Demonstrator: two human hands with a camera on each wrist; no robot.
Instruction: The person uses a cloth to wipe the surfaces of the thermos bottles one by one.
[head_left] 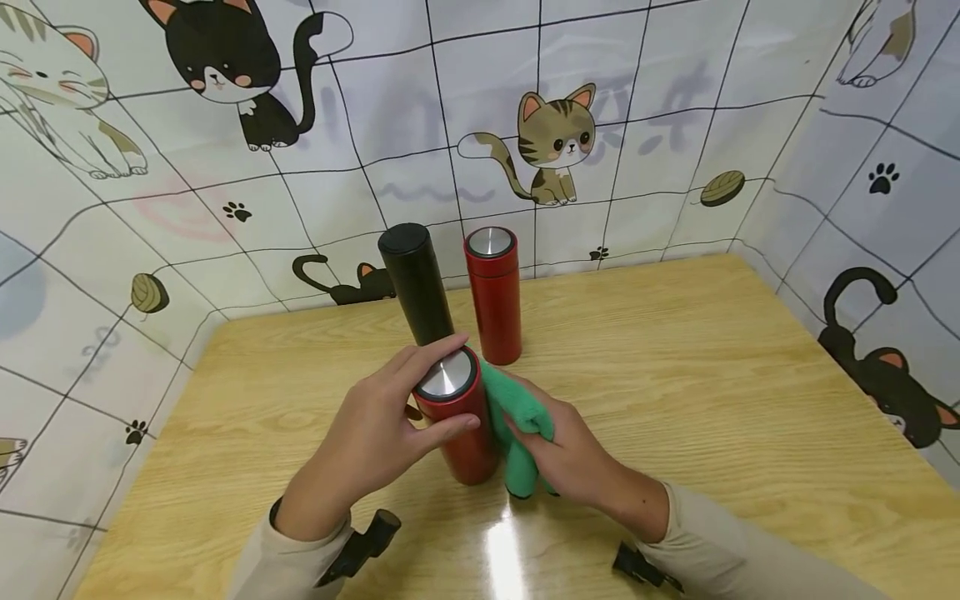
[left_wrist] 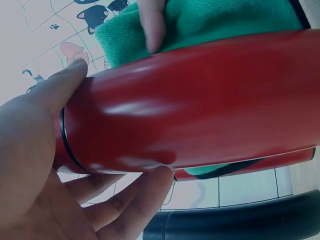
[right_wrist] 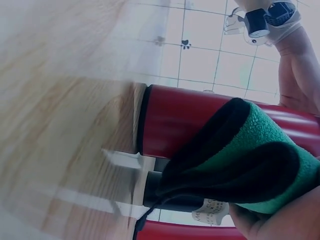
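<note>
A red thermos flask with a silver-topped lid stands at the middle of the table. My left hand grips it near the top, thumb on the near side and fingers round the far side; the left wrist view shows the curled fingers against the red body. In my right hand is a green cloth with a dark edge, bunched and held against the flask's right side. The right wrist view shows the cloth folded over, covering part of the flask.
Behind the held flask stand a black flask and a second red flask, both upright. The wooden table meets a cat-patterned sheet at the back and sides. A dark wrist camera mount sits on the left sleeve.
</note>
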